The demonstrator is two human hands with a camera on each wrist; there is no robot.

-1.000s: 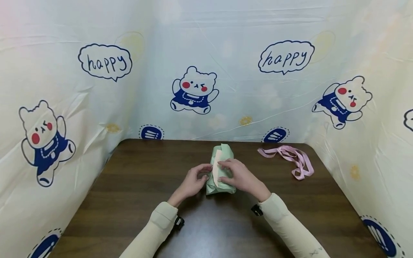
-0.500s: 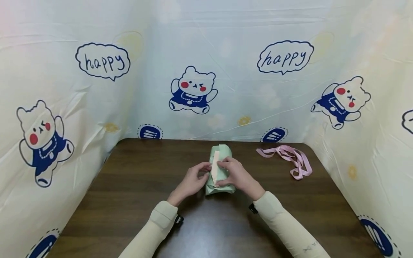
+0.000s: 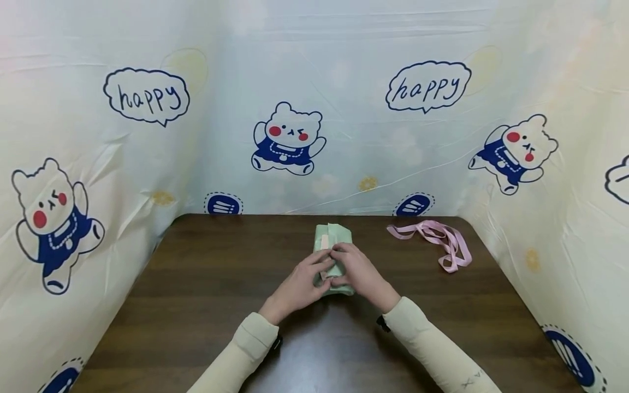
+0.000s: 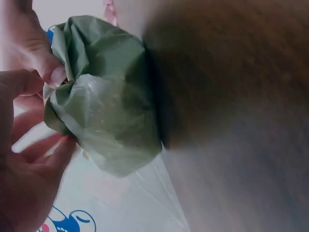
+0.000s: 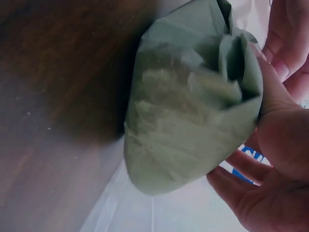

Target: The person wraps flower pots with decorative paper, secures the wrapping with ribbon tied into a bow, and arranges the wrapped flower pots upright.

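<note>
A parcel wrapped in light green paper (image 3: 340,233) lies lengthwise on the table, with a pale strip (image 3: 324,241) along its top. My left hand (image 3: 301,279) reaches over its near left side, curled fingers and thumb pinching the top paper. From the right, my right hand (image 3: 365,277) grips the parcel, its fingertips close to the left hand's. In the left wrist view the green paper (image 4: 113,116) is gathered and creased at the near end. The right wrist view shows loose folds in the paper (image 5: 193,121) beside the right thumb. Both hands hide the parcel's middle.
A loose pink ribbon (image 3: 442,238) lies in a tangle at the back right of the brown wooden table (image 3: 221,256). Behind and at both sides hangs a pale curtain (image 3: 354,147) printed with bears and the word happy.
My left hand has moved right onto the parcel's top, covering much of the pale strip. Its fingertips now meet the right hand's. The head view has shifted slightly.
</note>
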